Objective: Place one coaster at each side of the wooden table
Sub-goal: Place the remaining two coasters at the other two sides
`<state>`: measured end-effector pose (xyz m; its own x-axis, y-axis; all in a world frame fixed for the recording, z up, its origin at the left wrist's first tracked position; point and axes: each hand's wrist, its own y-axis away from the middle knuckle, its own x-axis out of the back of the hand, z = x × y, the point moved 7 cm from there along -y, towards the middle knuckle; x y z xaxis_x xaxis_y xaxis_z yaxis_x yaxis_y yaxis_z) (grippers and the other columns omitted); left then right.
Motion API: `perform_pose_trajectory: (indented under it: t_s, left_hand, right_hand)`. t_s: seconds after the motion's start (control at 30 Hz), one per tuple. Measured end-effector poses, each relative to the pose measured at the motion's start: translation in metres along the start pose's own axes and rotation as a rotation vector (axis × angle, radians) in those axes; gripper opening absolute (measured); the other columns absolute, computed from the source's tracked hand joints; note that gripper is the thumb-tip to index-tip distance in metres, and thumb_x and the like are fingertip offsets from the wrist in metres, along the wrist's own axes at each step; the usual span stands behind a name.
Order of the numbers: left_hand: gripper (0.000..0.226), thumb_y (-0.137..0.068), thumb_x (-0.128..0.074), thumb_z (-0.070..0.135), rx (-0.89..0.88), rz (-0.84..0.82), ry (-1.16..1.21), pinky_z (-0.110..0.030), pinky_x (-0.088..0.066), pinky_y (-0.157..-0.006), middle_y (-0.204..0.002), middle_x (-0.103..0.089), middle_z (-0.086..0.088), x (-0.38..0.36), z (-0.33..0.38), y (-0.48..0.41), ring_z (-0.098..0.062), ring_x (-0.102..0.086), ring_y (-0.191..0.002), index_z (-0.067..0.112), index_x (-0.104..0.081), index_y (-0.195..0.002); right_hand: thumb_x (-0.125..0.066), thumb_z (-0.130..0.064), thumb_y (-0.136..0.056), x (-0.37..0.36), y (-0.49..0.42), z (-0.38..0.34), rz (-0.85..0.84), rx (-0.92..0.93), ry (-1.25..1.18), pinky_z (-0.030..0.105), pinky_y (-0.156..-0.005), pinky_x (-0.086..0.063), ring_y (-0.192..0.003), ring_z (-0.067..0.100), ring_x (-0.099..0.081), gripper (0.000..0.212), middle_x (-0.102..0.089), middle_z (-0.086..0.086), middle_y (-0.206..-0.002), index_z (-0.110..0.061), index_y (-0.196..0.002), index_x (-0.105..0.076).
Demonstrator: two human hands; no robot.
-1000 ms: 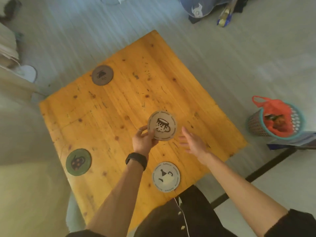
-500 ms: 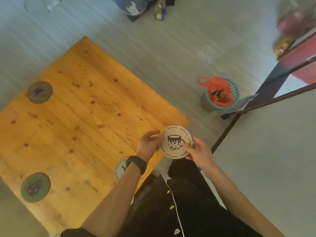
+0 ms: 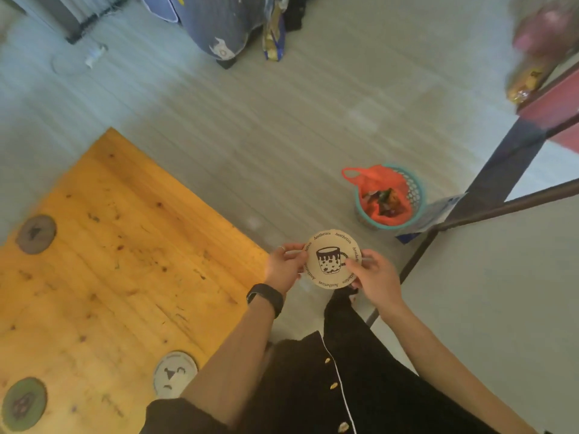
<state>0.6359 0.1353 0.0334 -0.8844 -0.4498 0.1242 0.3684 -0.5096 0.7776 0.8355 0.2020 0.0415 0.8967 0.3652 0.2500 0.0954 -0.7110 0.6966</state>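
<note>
Both hands hold a round tan coaster printed with a mug, just off the right corner of the wooden table, above the floor. My left hand pinches its left rim; my right hand grips its right rim with the thumb on the face. Three coasters lie on the table: a grey-brown one at the far left edge, a green one at the bottom left, and a white one near the front edge, partly hidden by my left forearm.
A teal basket with a red bag stands on the floor to the right. A dark metal frame with a red panel rises at far right. Bags and a blue cushion lie on the floor beyond the table.
The view swung right, so the table slid left. The mug coaster moved from above the tabletop to past its right corner, and my right hand took hold of its rim alongside my left.
</note>
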Motion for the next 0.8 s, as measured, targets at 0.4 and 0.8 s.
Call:
perform_pose_trajectory:
  t_s: [0.4,0.8]
  left_hand:
    - [0.014,-0.09,-0.065,0.014,-0.012,0.234,0.285,-0.016,-0.049,-0.047,-0.089,-0.07,-0.003,0.038,0.074,-0.058,-0.009,-0.064,-0.065,0.012,-0.065,-0.105]
    - [0.009,-0.088,-0.068,0.019,-0.001,0.562,0.687,-0.031,-0.05,-0.064,-0.086,-0.071,-0.002,0.154,0.095,-0.102,-0.017,-0.062,-0.072,0.022,-0.067,-0.097]
  right_hand:
    - [-0.071,-0.029,-0.091,-0.042,-0.112,-0.13,-0.243,0.215,0.395,0.045,-0.076,-0.063,-0.067,0.017,-0.076,0.017,-0.075,-0.007,-0.09,-0.029,-0.103,-0.06]
    - [-0.07,-0.022,-0.093,-0.212,-0.16,-0.268,-0.638,0.364,0.73,0.025,-0.061,-0.062,-0.068,0.008,-0.074,0.017,-0.077,0.002,-0.098,-0.02,-0.108,-0.062]
